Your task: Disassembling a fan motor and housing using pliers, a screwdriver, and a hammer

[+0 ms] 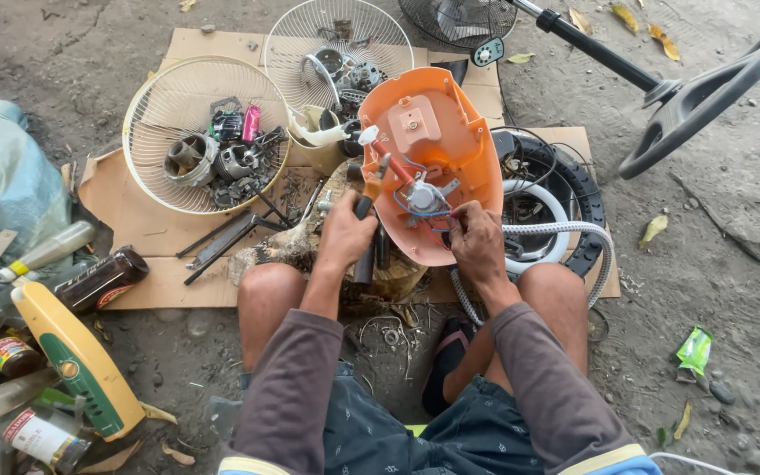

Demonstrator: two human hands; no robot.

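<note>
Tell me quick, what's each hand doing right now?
Left hand: closed around a screwdriver.
Right hand: gripping the orange housing rim.

The person wears a long-sleeved top in dull brownish grey, with the sleeves reaching the wrists of the left hand [345, 236] and the right hand [477, 242]. The hem of the top carries a pale yellow band and, on the right side, a blue band. Dark blue-grey shorts with a small scattered light pattern leave both knees bare, and neither hand is gloved.
</note>
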